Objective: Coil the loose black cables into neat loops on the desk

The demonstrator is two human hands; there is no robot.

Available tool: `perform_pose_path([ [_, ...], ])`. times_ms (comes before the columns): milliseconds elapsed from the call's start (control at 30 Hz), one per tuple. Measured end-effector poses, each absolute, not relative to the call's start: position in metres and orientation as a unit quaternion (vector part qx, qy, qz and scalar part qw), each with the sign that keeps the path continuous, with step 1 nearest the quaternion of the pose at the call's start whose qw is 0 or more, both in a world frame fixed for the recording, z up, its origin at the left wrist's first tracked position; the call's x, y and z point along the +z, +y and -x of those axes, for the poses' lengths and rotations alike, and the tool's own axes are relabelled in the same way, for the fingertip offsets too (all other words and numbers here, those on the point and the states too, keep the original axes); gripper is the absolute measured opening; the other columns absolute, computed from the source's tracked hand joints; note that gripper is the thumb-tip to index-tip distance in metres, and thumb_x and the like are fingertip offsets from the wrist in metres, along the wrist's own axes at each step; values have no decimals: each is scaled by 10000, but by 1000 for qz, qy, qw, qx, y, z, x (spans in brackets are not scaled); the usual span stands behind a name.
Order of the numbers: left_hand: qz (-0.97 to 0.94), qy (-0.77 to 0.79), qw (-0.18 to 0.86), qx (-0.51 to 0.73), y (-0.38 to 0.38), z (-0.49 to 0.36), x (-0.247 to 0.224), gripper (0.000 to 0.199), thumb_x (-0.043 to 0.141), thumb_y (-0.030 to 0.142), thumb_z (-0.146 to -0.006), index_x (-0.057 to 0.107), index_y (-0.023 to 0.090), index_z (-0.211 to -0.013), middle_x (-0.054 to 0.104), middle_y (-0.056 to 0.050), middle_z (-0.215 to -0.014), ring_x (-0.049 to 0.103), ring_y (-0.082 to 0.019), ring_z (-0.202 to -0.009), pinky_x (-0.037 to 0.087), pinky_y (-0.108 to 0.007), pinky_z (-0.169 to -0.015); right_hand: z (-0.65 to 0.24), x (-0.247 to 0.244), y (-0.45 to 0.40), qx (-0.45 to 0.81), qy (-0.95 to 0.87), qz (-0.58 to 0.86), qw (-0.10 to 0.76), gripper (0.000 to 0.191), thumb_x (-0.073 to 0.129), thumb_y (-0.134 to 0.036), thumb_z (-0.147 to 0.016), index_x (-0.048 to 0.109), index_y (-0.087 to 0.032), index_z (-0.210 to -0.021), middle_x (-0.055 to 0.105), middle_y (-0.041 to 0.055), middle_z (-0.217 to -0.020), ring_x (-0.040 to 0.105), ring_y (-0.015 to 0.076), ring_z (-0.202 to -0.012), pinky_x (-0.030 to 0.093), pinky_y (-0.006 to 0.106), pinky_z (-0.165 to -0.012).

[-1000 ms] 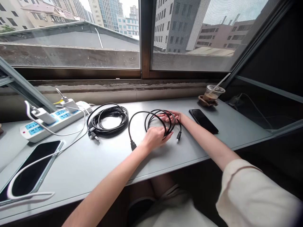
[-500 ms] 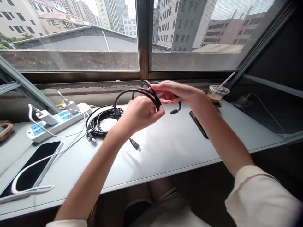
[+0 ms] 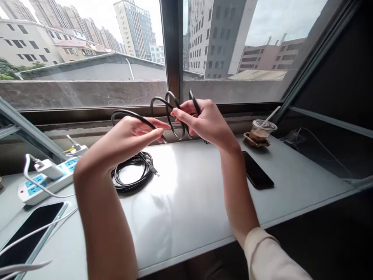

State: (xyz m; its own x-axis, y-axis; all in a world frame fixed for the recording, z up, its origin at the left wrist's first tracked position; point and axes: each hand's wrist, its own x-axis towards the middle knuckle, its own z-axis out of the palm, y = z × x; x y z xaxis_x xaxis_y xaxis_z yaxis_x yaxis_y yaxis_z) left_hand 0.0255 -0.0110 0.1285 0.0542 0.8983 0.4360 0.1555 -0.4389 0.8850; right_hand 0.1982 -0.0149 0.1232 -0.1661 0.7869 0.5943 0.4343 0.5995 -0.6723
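A black cable (image 3: 159, 99) hangs in loose, spread loops between my hands, above the table near the window. My left hand (image 3: 132, 132) grips one stretch of it between thumb and fingers. Higher and to the right, my right hand (image 3: 201, 118) pinches other turns of the same cable, with one loop rising over its fingers. Below my left hand a second coil of black cable (image 3: 132, 188) lies on the table, partly hidden by that hand and wrist. A plug (image 3: 154, 170) with a light metal tip sticks out from this coil's right side.
A white power strip (image 3: 48, 190) with chargers stands at the left, its white cords running over a phone (image 3: 35, 229). On the right lie a dark phone (image 3: 258, 171) and a lidded drink cup (image 3: 260, 130) with a straw. The window (image 3: 116, 97) borders the table's back.
My hands have moved apart, left hand leftward. The bundled cable has opened into separate, stretched loops. The head view has shifted, uncovering more of the right phone.
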Motion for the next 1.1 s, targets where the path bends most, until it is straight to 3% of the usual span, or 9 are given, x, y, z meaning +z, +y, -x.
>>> perform_pose_path([
  [100,-714,453,311,435,-6,-9,132,105,640,134,-663,681,71,-736,663,-38,-694,630,-142,-632,439,-181,-537,-205,120,-4,210,-714,423,517,299,585,-400,-817,650,-110,-785,647,23,-708,484,44,-457,393,159,-431],
  [233,-641,508,168,550,5,13,131,172,542,88,-745,711,87,-773,686,-44,-700,614,-108,-664,427,-179,-621,-218,118,3,242,-684,434,534,339,629,-447,-773,663,-111,-801,658,38,-714,456,40,-416,373,161,-377],
  [333,-550,509,115,652,14,26,129,243,518,69,-715,714,117,-850,675,-16,-675,617,-113,-657,452,-207,-629,-229,120,1,263,-670,425,549,349,626,-460,-775,674,-120,-841,654,33,-708,439,33,-385,355,165,-357],
  [467,-424,480,157,752,17,34,134,241,559,88,-637,704,113,-829,641,8,-588,586,-105,-537,456,-202,-530,-241,125,-5,247,-646,430,580,320,648,-442,-763,686,-132,-831,644,30,-676,441,38,-381,338,169,-338],
  [633,-342,434,269,789,8,30,146,211,563,222,-694,676,133,-848,630,7,-546,586,-136,-453,354,-192,-348,-246,130,-12,184,-609,407,656,304,638,-457,-779,697,-163,-828,619,8,-603,411,44,-350,292,182,-313],
  [733,-392,420,322,752,2,22,149,269,543,353,-756,655,125,-845,597,-2,-487,491,-136,-322,216,-205,-262,-246,130,-15,170,-642,399,632,409,498,-524,-860,708,-175,-899,653,28,-640,411,47,-334,305,205,-339],
  [833,-419,413,307,748,-1,12,148,287,562,413,-763,622,138,-819,559,9,-437,439,-123,-283,209,-212,-259,-243,130,-14,135,-654,420,615,495,419,-564,-881,720,-171,-889,686,63,-708,454,64,-365,363,226,-395],
  [967,-432,375,272,774,-1,-5,146,267,443,417,-860,500,196,-721,461,44,-359,379,-120,-248,196,-212,-243,-233,127,-9,135,-615,417,656,533,365,-587,-892,671,-195,-1080,698,71,-872,584,108,-532,442,236,-485],
  [1100,-454,296,235,807,-4,-25,146,339,372,313,-917,411,198,-601,302,79,-317,227,-73,-225,134,-185,-239,-217,120,-2,244,-635,416,603,572,378,-592,-887,559,-204,-1267,658,85,-1075,632,185,-955,507,293,-775],
])
